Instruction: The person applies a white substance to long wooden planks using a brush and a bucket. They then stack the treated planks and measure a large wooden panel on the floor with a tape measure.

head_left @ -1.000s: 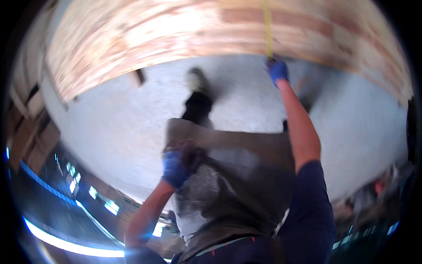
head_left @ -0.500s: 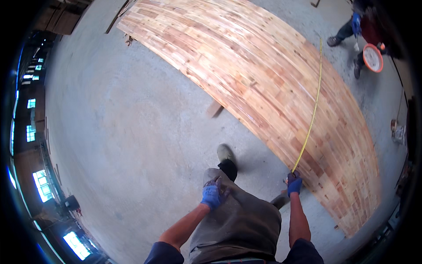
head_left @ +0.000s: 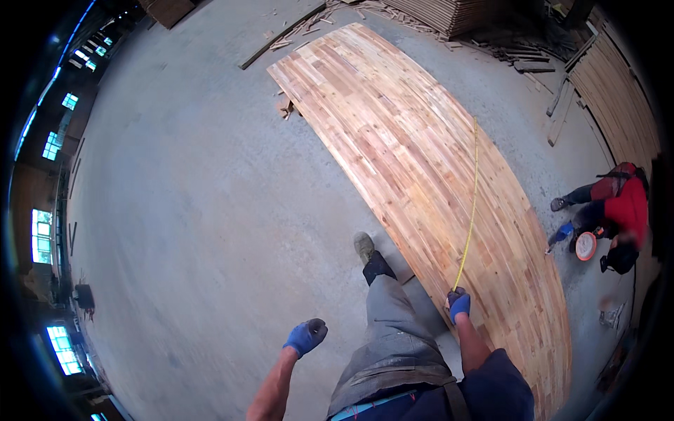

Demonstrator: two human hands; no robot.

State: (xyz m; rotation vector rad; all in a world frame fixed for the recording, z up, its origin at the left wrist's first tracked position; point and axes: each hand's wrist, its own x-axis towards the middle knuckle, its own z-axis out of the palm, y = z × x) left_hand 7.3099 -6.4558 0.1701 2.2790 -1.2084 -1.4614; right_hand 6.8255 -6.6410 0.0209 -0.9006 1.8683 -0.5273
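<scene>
A long wooden panel (head_left: 421, 175), made of many glued strips, stretches from the far middle to the near right. A yellow tape measure (head_left: 469, 231) is drawn out across it, reaching to the far edge. At the panel's near edge, my right hand (head_left: 458, 304), in a blue and dark glove, is closed round the tape's near end. Its case is mostly hidden by the fingers. My left hand (head_left: 306, 337), gloved alike, hangs over the floor to the left of my legs. Its fingers are curled in, and nothing shows in them.
Across the panel, a person in red (head_left: 627, 210) bends beside it with a pale, orange-rimmed bowl (head_left: 585, 245). Wood offcuts (head_left: 286, 109) lie under the panel's left edge. A long beam (head_left: 281, 38) and stacked boards (head_left: 449, 15) are at the back. Concrete floor (head_left: 196, 210) spreads left.
My view has shifted and I have stepped along the panel. My left hand has swung away from my thigh, out to the left. My right hand still grips the tape measure.
</scene>
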